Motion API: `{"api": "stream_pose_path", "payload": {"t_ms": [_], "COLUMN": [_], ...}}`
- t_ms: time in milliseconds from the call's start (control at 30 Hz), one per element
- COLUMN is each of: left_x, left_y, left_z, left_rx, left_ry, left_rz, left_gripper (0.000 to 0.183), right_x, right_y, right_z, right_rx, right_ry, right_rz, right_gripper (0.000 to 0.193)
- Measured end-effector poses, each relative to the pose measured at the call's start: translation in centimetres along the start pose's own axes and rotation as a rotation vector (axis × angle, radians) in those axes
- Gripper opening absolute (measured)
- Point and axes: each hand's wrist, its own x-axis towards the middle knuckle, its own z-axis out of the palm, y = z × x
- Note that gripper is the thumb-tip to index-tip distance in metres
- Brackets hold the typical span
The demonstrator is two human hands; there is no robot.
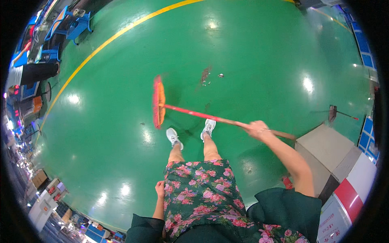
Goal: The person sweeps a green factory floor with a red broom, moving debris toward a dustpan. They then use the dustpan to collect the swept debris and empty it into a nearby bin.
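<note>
- Fingers of your right hand (258, 128) are wrapped around the bare, brownish upper part of the handle of a long broom with a red-and-orange head (202, 115).
- Your left hand (160, 189) hangs at the left side of your dark green skirt with pink flowers (204, 190), holding nothing you can see; its fingers look curled, but you cannot tell whether they press together.
- Your broom slants across in front of you, its blurred head left of and farther than your white left shoe (174, 137); whether the bristles touch the glossy green floor (263, 60) you cannot tell.
- Farther off, right of that head, you have a dark smear with whitish bits (205, 75) and, just beside it, a small pale clump (221, 75).
- To your right stands a large grey box (326, 146), with a dark dustpan-like tool with a red-tipped handle (333, 113) beyond it.
</note>
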Motion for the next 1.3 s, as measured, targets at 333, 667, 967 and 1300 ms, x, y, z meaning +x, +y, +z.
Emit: {"api": "stream_pose_path", "payload": {"t_ms": [333,667,967,1300], "left_x": [0.9,3.5,12.3,17.1], "left_y": [3.5,7.4,9.8,20.3], "left_z": [4.1,6.9,7.2,4.0], "left_rx": [0.020,-0.104,-0.004,0.110], "left_ry": [-0.370,-0.235,-0.223,-0.318], "left_rz": [0.120,-0.001,0.056,0.171], "left_gripper": [0.011,0.012,0.016,0.011], "right_x": [9.6,-15.6,-22.2,19.5], "right_y": [0.1,17.1,13.1,-3.7], "right_z": [0.2,-4.5,-7.8,-18.8], "right_rx": [0.001,-0.048,0.157,0.289], "right_ry": [-0.014,-0.127,0.103,0.143], "right_rz": [0.036,0.630,0.660,0.292], "right_gripper": [0.042,0.050,0.048,0.049]}}
